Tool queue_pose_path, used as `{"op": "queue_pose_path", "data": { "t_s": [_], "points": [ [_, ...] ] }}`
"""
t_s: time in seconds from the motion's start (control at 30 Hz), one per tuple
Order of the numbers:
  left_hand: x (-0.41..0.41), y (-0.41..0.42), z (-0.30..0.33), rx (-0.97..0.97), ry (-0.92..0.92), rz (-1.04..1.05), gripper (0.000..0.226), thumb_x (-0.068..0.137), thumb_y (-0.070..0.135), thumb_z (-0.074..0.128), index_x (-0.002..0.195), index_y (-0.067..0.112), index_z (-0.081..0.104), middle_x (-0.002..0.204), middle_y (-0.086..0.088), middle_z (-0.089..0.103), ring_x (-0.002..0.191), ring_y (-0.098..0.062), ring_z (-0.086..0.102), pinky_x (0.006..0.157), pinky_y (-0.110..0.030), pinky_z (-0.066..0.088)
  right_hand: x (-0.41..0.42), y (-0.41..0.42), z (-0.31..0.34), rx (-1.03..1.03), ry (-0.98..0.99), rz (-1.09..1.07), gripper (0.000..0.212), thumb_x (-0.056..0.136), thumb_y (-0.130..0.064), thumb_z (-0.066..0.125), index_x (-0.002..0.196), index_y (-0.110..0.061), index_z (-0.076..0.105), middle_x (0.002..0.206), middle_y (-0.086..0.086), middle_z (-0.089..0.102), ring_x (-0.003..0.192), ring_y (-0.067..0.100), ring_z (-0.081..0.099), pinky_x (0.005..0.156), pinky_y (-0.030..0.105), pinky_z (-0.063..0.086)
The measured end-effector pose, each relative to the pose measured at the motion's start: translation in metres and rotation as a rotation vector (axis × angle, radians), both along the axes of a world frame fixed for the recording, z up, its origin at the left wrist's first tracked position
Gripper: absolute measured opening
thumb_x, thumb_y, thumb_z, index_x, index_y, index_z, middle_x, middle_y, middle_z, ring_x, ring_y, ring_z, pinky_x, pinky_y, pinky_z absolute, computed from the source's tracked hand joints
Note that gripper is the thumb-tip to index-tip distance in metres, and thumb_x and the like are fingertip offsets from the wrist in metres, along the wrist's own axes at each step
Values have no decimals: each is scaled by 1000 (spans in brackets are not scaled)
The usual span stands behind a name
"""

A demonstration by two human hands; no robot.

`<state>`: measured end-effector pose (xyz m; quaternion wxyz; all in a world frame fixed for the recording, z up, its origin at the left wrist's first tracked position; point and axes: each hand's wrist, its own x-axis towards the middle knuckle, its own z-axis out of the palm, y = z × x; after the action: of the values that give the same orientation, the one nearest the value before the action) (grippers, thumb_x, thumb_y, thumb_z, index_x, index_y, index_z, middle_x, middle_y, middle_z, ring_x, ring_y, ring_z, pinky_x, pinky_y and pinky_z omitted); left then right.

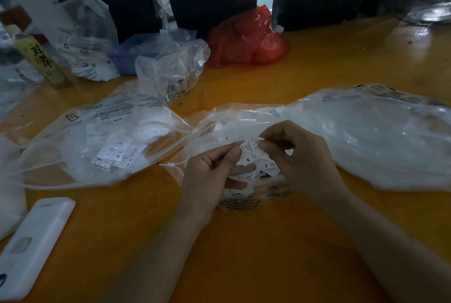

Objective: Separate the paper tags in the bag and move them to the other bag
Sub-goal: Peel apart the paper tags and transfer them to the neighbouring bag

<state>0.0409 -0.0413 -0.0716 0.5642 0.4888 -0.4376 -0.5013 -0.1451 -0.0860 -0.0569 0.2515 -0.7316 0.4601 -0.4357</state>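
Two hands work over a yellow table (pixel 268 241) with many plastic bags on it. Far left, near the front edge, lies a white phone (pixel 31 244). Behind it, at the back, a yellow bottle (pixel 39 61) with dark writing stands upright, and beside the bottle sits a puffy clear bag (pixel 85 41). Next comes a clear bag on the left (pixel 102 141), lying flat, with white paper tags inside it; some of them show XL and S. Behind that one there is a crumpled clear bag (pixel 170 68), touching a blue tray (pixel 124 56). In the middle, the left hand (pixel 210 168) has its fingers curled and pinches a paper tag (pixel 249 151) between thumb and finger. The tag shows a letter M. Under it, the same hand's other fingers cup a small bunch of tags (pixel 258 168). The right hand (pixel 300 156) pinches the top of that same tag with curled fingertips. Both hands hover over the mouth of a big clear bag on the right (pixel 378 136), which spreads far to the right edge. At the back, a red bag (pixel 246 39) sits well apart from the hands.
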Motion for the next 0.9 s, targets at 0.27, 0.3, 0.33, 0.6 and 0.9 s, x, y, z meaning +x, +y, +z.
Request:
{"op": "queue_pose_path", "data": {
  "t_s": [0.27,0.3,0.33,0.6,0.9],
  "points": [
    [1,-1,-2,24,-51,51,28,87,46,74,112,36,82,108,1,81,72,-20,78,60,-30,64,5,5,-1,27,54,77,27,96,-40,63,121,-34,70,90,-28,66,90,-4,65,74,16,56],
    [0,-1,-1,27,-33,66,28,86,46,74,110,37,83,107,1,81,72,-20,78,59,-29,64,5,5,-1,38,33,68,25,94,-41,66,118,-35,70,89,-27,67,89,-5,65,74,13,55],
    [0,-1,-1,31,-15,80,26,86,45,74,109,36,83,106,1,81,73,-19,78,58,-28,63,5,5,-1,48,21,62,21,92,-40,69,113,-36,70,88,-26,67,88,-5,65,73,10,53],
    [0,-1,2,15,-15,43,23,88,39,74,110,36,83,108,4,81,91,-16,79,60,-27,63,9,8,-3,65,7,100,10,93,-25,74,102,-27,73,81,-20,71,78,-1,69,69,14,55],
    [6,2,7,-247,-367,178,37,93,9,79,120,33,72,105,11,79,74,-13,73,68,-25,61,4,5,2,177,-263,32,10,94,-25,73,94,-33,68,84,-14,73,77,7,70,67,19,57]
  ]
}}
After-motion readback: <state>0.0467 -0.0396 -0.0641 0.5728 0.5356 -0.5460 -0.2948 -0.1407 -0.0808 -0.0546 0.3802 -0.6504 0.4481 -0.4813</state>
